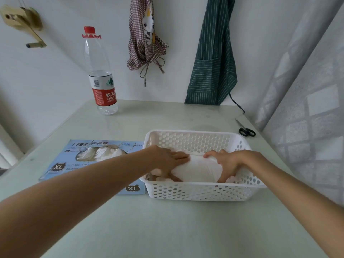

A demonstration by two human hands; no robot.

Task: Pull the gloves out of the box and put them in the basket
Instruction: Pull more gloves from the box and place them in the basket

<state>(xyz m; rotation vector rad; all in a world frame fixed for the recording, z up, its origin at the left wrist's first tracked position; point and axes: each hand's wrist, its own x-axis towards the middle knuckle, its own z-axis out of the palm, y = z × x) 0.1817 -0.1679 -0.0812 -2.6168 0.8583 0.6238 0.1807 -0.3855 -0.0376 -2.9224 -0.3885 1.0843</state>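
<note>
Gloves (197, 171), a white wad, lay inside the white perforated basket (204, 190) under our fingers. Our left hand (167, 159) pressed flat on the wad's left side, fingers straight; our right hand (225, 162) curled round its right end. We judged it light, soft and slippery, best pinched at a loose fold. Beyond our left fingertips, the blue glove box (78, 164) showed more white gloves at its opening.

White gloves (197, 170) lie in a white basket (204, 192) perforated with holes. The box (89, 159) is light blue. The table (149, 229) is pale green. One apron (214, 67) is green with white stripes, another (145, 43) red-and-white checked.
</note>
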